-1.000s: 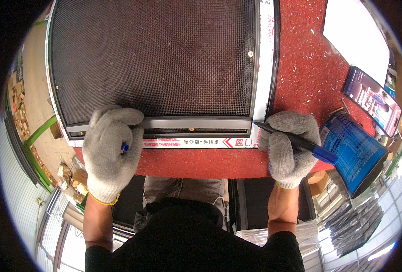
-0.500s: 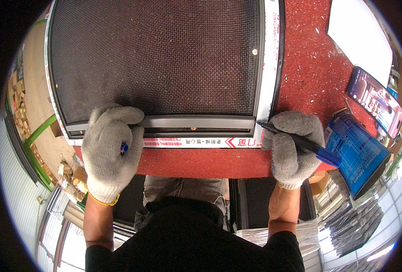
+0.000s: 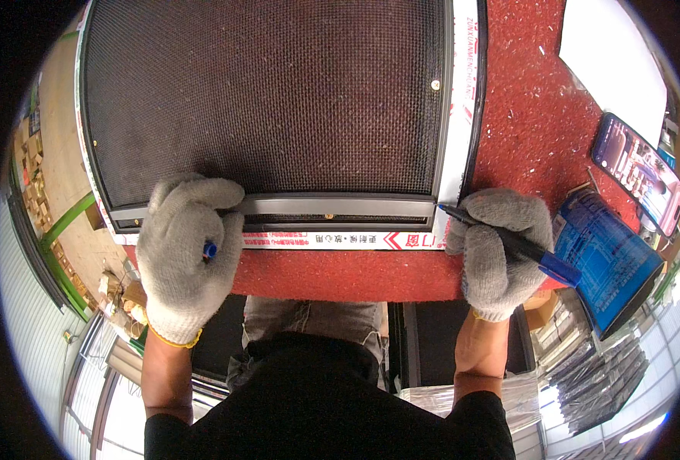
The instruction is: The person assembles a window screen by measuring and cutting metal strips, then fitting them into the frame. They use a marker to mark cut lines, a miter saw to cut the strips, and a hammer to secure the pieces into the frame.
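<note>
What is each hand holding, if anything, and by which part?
Right hand: a pen, by its barrel. Left hand: a small blue-ended object, its gripped part hidden.

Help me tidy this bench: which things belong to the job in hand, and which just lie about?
Apparently in the job:
pen, in the right grip
blue-tipped item, in the left grip
strip
screen

Apparently lying about:
phone
can
sheet
</note>
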Tool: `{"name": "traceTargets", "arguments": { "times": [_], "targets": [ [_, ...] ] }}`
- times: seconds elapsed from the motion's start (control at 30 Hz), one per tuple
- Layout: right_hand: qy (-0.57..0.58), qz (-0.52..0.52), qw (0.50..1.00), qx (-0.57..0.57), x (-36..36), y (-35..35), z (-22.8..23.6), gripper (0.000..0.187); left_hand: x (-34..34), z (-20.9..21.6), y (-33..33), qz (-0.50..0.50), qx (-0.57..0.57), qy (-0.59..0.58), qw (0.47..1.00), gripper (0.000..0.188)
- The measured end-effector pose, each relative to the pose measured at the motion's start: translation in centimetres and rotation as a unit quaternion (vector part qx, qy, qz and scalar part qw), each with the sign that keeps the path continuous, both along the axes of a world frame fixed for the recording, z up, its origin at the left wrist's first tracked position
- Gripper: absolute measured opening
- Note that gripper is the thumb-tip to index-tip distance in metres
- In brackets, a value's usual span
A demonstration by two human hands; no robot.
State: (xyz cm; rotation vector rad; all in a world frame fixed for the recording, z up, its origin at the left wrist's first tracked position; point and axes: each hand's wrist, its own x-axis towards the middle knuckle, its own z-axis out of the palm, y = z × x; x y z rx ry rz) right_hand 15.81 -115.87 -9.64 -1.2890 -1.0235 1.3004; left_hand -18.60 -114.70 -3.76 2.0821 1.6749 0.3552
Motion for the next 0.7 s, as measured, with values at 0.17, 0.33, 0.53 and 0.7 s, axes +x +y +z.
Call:
{"name": "traceTargets", "arguments": {
  "times": [0.17,0.33,0.53,0.7],
  "targets": [
    [-0.019,0.005,1.000,0.017,0.11,-0.02,-0.22,0.025,-0.04,-0.14,0.03,-0.007,0.014,0.006,1.000,0.024],
    [-0.039,0.012,0.999,0.009,0.42,-0.11,-0.17,0.027,-0.05,-0.16,-0.08,-0.006,0.009,0.002,1.000,0.030],
    [0.000,0.006,1.000,0.031,0.29,-0.08,-0.57,0.025,-0.27,-0.19,-0.03,-0.009,0.012,-0.020,1.000,0.032],
    [0.072,-0.004,0.997,0.011,0.29,0.16,-0.37,0.027,-0.21,-0.30,0.00,-0.007,0.013,-0.035,0.999,0.031]
  ]
}}
